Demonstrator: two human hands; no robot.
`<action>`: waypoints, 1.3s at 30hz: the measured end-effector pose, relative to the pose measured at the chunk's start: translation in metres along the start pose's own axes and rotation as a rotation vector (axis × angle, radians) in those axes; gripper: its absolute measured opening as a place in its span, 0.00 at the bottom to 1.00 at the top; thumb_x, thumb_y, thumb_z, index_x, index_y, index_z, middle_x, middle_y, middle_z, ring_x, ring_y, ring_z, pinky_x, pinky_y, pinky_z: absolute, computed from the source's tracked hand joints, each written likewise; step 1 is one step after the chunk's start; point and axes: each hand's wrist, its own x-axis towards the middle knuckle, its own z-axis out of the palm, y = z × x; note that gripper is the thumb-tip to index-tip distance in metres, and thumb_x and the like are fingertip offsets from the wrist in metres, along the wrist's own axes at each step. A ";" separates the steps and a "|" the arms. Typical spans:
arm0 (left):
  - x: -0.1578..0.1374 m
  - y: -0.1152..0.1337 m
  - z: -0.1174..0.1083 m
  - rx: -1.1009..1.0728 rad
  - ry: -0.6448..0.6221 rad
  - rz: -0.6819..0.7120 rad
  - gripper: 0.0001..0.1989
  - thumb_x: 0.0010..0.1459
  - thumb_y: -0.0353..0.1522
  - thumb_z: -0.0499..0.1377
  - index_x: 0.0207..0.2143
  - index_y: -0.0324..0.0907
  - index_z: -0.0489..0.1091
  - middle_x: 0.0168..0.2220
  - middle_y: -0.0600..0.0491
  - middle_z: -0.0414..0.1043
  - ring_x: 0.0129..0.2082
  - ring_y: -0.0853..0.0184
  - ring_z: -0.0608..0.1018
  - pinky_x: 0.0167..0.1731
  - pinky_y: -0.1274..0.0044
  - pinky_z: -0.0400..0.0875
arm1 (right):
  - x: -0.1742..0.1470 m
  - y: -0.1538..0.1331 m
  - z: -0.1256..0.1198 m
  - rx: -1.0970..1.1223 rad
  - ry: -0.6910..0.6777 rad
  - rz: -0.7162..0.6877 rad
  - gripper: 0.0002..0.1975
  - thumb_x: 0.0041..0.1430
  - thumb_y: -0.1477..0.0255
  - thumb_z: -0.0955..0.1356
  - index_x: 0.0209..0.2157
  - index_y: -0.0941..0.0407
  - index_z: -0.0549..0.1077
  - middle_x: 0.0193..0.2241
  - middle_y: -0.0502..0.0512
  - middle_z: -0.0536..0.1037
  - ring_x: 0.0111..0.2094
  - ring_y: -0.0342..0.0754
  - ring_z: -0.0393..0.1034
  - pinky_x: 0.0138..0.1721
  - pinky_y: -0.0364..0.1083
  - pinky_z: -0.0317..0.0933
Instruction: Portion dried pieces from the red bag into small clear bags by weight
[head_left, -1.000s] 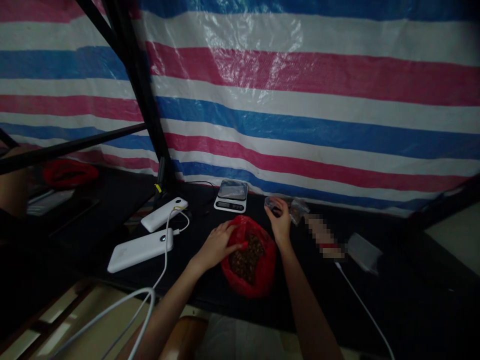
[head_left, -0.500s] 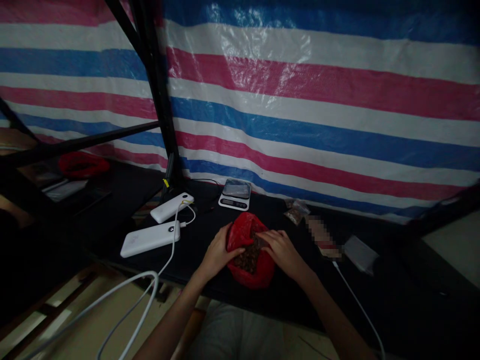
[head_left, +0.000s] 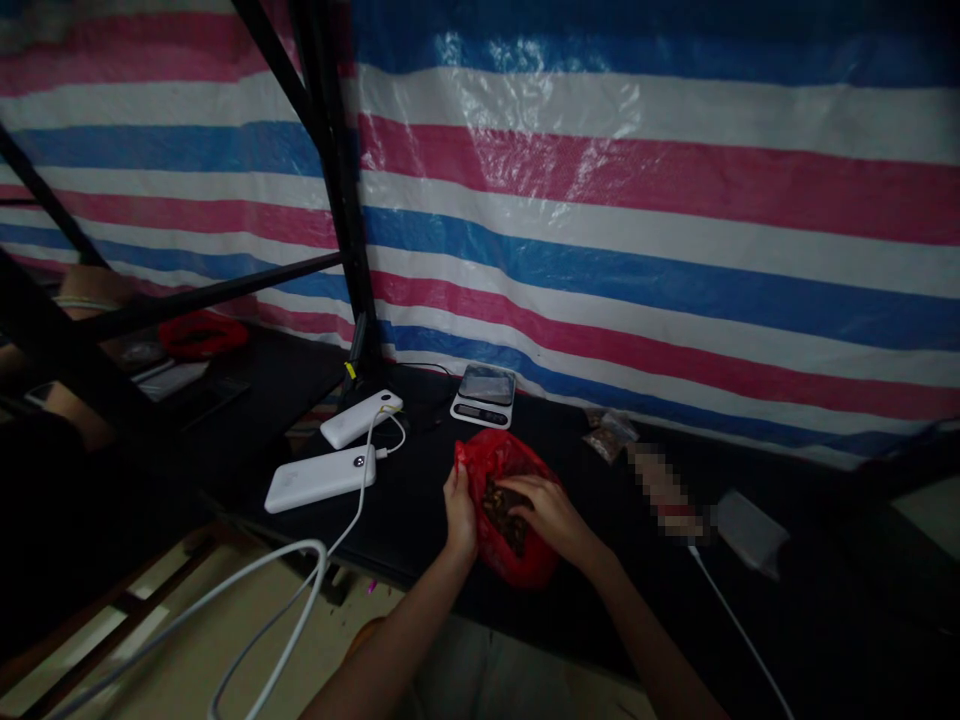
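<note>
A red plastic bag (head_left: 536,570) stands on the black tabletop in front of me, its mouth folded wide. Small brown pieces (head_left: 504,520) fill its inside; their exact kind is too dark to make out. My left hand (head_left: 460,512) is closed on the bag's left rim, pinching the plastic upright. Reaching in from the right, my right hand (head_left: 551,510) has its fingers and thumb curled around some of the brown pieces, with the fingertips partly hidden.
Behind the bag is a small white digital scale (head_left: 484,397). Two white power banks (head_left: 322,480) with cables lie to the left. Small clear packets (head_left: 609,435), a blurred-out object (head_left: 666,492) and a clear bag (head_left: 752,532) lie right. Another person's arm (head_left: 82,400) shows beyond the black frame (head_left: 330,150).
My left hand has shifted from the bag's near-left opening to its outer rim and pulled the plastic up. The mouth is wider. My right hand reaches further in, and the view has shifted slightly.
</note>
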 end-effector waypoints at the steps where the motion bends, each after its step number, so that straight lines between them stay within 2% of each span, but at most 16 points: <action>1: 0.000 0.001 0.003 -0.013 0.014 -0.001 0.22 0.45 0.44 0.59 0.38 0.37 0.69 0.35 0.51 0.73 0.34 0.66 0.75 0.37 0.75 0.67 | 0.001 0.002 0.002 0.056 0.011 0.001 0.21 0.48 0.78 0.65 0.45 0.50 0.69 0.44 0.52 0.73 0.47 0.49 0.64 0.51 0.52 0.55; 6: 0.009 0.006 0.011 -0.001 0.015 0.001 0.22 0.46 0.43 0.58 0.39 0.36 0.68 0.35 0.49 0.73 0.36 0.64 0.75 0.38 0.73 0.68 | 0.010 0.014 0.016 0.482 0.089 0.095 0.18 0.44 0.77 0.68 0.41 0.55 0.71 0.40 0.55 0.75 0.40 0.50 0.70 0.44 0.52 0.63; 9: 0.020 0.008 0.009 0.091 -0.025 0.023 0.19 0.49 0.41 0.56 0.40 0.37 0.67 0.39 0.47 0.71 0.39 0.63 0.74 0.41 0.72 0.67 | 0.014 0.021 0.019 0.677 0.148 0.111 0.19 0.41 0.74 0.70 0.40 0.55 0.71 0.40 0.55 0.75 0.42 0.51 0.70 0.46 0.53 0.62; 12: 0.036 0.016 0.006 0.211 -0.115 0.165 0.19 0.51 0.37 0.55 0.46 0.42 0.62 0.46 0.48 0.67 0.46 0.64 0.70 0.46 0.71 0.63 | 0.014 0.024 0.016 0.757 0.227 0.143 0.20 0.40 0.72 0.71 0.40 0.55 0.71 0.40 0.55 0.75 0.43 0.52 0.69 0.46 0.53 0.62; 15: 0.058 0.031 0.005 0.313 -0.251 0.323 0.26 0.53 0.36 0.54 0.54 0.48 0.51 0.51 0.49 0.60 0.50 0.65 0.66 0.49 0.70 0.60 | 0.014 0.026 0.010 0.776 0.309 0.163 0.19 0.40 0.70 0.72 0.39 0.55 0.72 0.40 0.56 0.75 0.43 0.53 0.69 0.46 0.51 0.62; 18: 0.086 0.044 0.006 0.416 -0.355 0.444 0.25 0.56 0.37 0.50 0.55 0.48 0.47 0.54 0.48 0.55 0.52 0.64 0.63 0.50 0.68 0.58 | 0.014 0.031 0.007 0.794 0.386 0.169 0.19 0.41 0.69 0.72 0.39 0.55 0.72 0.40 0.57 0.75 0.43 0.53 0.69 0.46 0.51 0.62; 22: 0.129 0.051 0.015 0.789 -0.458 0.704 0.23 0.55 0.39 0.51 0.52 0.43 0.52 0.53 0.45 0.55 0.53 0.62 0.61 0.52 0.66 0.55 | 0.016 0.044 0.004 0.800 0.492 0.192 0.20 0.41 0.68 0.72 0.40 0.55 0.72 0.40 0.58 0.75 0.43 0.54 0.69 0.46 0.53 0.62; 24: 0.151 0.053 0.027 1.035 -0.601 0.843 0.25 0.53 0.39 0.54 0.52 0.41 0.54 0.53 0.44 0.55 0.55 0.60 0.58 0.54 0.65 0.52 | 0.016 0.052 0.002 0.792 0.533 0.203 0.21 0.41 0.67 0.72 0.40 0.55 0.72 0.41 0.59 0.75 0.43 0.54 0.69 0.46 0.54 0.62; 26: 0.171 0.054 0.044 1.252 -0.740 0.911 0.30 0.49 0.40 0.57 0.53 0.39 0.53 0.55 0.41 0.52 0.57 0.58 0.55 0.55 0.63 0.49 | 0.016 0.058 0.001 0.781 0.566 0.212 0.21 0.41 0.66 0.72 0.41 0.56 0.72 0.41 0.60 0.75 0.43 0.55 0.69 0.47 0.54 0.61; 29: 0.192 0.051 0.073 1.564 -0.863 0.815 0.35 0.47 0.41 0.59 0.54 0.36 0.52 0.57 0.37 0.49 0.59 0.53 0.50 0.54 0.58 0.45 | 0.014 0.065 -0.001 0.775 0.586 0.220 0.22 0.42 0.66 0.71 0.42 0.57 0.72 0.42 0.62 0.74 0.44 0.56 0.68 0.46 0.54 0.62; 31: 0.199 0.046 0.090 1.678 -0.913 0.729 0.35 0.45 0.41 0.61 0.53 0.35 0.55 0.56 0.35 0.53 0.58 0.50 0.53 0.53 0.57 0.45 | 0.012 0.067 -0.002 0.770 0.584 0.219 0.22 0.43 0.65 0.71 0.42 0.57 0.72 0.42 0.62 0.74 0.44 0.56 0.68 0.45 0.54 0.63; 35: 0.200 0.037 0.108 1.668 -0.954 0.725 0.28 0.41 0.37 0.64 0.47 0.38 0.64 0.50 0.40 0.63 0.53 0.52 0.62 0.53 0.59 0.49 | 0.011 0.064 -0.002 0.751 0.578 0.206 0.22 0.42 0.65 0.71 0.41 0.56 0.72 0.42 0.62 0.74 0.43 0.57 0.69 0.44 0.53 0.64; 37: 0.196 0.036 0.107 1.633 -0.935 0.743 0.28 0.43 0.37 0.63 0.47 0.40 0.64 0.50 0.42 0.64 0.52 0.54 0.64 0.53 0.62 0.50 | 0.009 0.061 -0.001 0.746 0.567 0.196 0.22 0.42 0.65 0.71 0.42 0.56 0.72 0.42 0.62 0.74 0.43 0.57 0.69 0.44 0.54 0.63; 39: 0.192 0.037 0.103 1.598 -0.901 0.755 0.31 0.43 0.39 0.63 0.50 0.41 0.61 0.51 0.43 0.63 0.52 0.55 0.64 0.52 0.64 0.52 | 0.008 0.059 -0.001 0.735 0.558 0.191 0.22 0.43 0.66 0.71 0.42 0.57 0.72 0.42 0.62 0.74 0.43 0.57 0.69 0.44 0.54 0.63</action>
